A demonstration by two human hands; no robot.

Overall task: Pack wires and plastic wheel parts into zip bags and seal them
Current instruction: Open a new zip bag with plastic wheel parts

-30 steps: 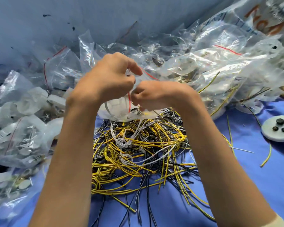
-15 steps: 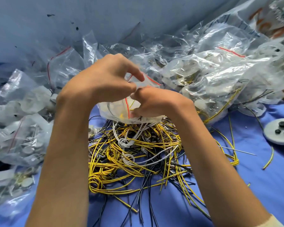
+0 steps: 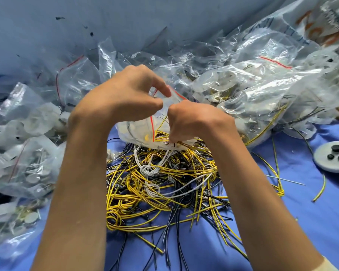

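A small clear zip bag (image 3: 137, 132) with a red seal line hangs between my two hands above a tangled heap of yellow, black and white wires (image 3: 160, 184). Inside it I see a white plastic part and a bit of yellow wire. My left hand (image 3: 123, 98) pinches the bag's top edge with thumb and forefinger. My right hand (image 3: 192, 120) is curled tight against it and grips the bag's right side along the red line. The two hands touch at the knuckles.
Filled zip bags (image 3: 25, 165) lie heaped at the left. A big mound of clear bags (image 3: 252, 94) with parts fills the back right. A white plastic wheel disc (image 3: 335, 157) with black studs lies at the right edge on the blue cloth (image 3: 282, 231). Loose wires trail right.
Both hands have come closer together on the bag, and the bag has sunk a little toward the wire heap. My right hand has curled lower along the red seal line.
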